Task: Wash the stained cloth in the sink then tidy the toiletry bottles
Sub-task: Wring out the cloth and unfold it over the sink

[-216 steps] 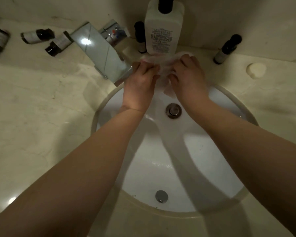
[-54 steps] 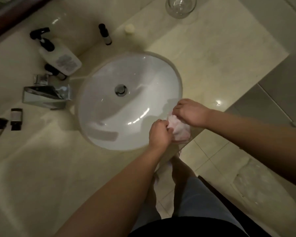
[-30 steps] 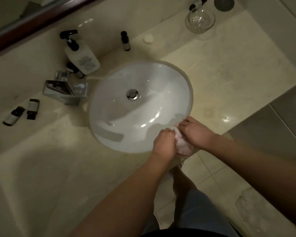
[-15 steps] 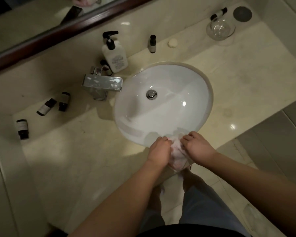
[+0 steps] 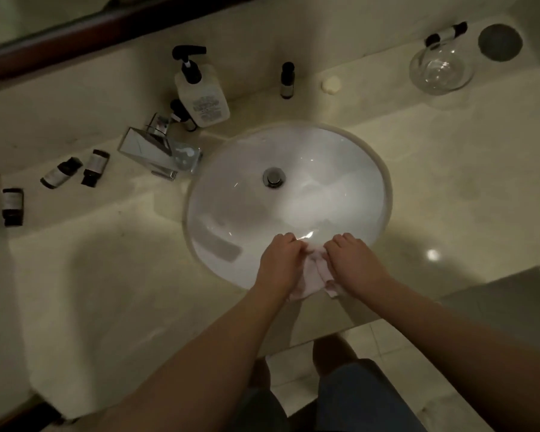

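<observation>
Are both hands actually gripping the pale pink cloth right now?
Touching. The head view shows the left hand and right hand closed on the bunched pale pink cloth, which sits between them over the near rim of the white oval sink.

A chrome tap (image 5: 159,152) stands on the cream stone table (image 5: 106,291) and serves as the landmark. Far to its right, near the table's back corner, sits a clear glass bowl (image 5: 441,71), with a dark round disc (image 5: 500,42) just beyond it. Between tap and bowl lies a small pale round soap (image 5: 331,84). Behind the tap runs a dark wooden mirror frame (image 5: 85,32). Below the table's front edge, pale floor tiles (image 5: 387,347) show.
</observation>
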A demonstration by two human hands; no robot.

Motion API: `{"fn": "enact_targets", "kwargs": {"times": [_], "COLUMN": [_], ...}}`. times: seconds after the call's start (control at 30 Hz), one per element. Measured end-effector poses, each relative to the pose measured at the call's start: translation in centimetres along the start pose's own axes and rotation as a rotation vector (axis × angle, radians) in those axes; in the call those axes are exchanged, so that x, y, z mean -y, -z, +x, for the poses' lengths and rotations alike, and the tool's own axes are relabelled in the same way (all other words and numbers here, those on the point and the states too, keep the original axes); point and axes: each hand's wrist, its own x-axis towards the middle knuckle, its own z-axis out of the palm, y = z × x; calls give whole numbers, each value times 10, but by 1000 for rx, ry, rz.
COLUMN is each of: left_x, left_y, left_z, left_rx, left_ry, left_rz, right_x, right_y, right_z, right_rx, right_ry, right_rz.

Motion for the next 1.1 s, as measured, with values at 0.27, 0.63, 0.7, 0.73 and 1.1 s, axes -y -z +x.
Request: {"fn": "enact_targets", "kwargs": {"times": [0.27, 0.63, 0.7, 0.73, 1.1], "left_x": [9, 48, 52, 51, 49], "left_y": [-37, -117, -128, -126, -88], "left_z": [57, 72, 78, 83, 204], "left_rx": [11, -65, -105, -144, -139], "left_ry": [98, 27, -2, 24, -111], "left_rz": [10, -227, -255, -253, -44], "right_x": [-35, -32, -36, -37, -83], "right_y": [0, -41, -43, -44, -24], "right_z": [55, 94, 102, 108, 191], "right_rx": [33, 93, 32, 7, -169], "right_ry": [11, -42, -75, -104, -191], "right_rz": [-145, 104, 131, 146, 63]}}
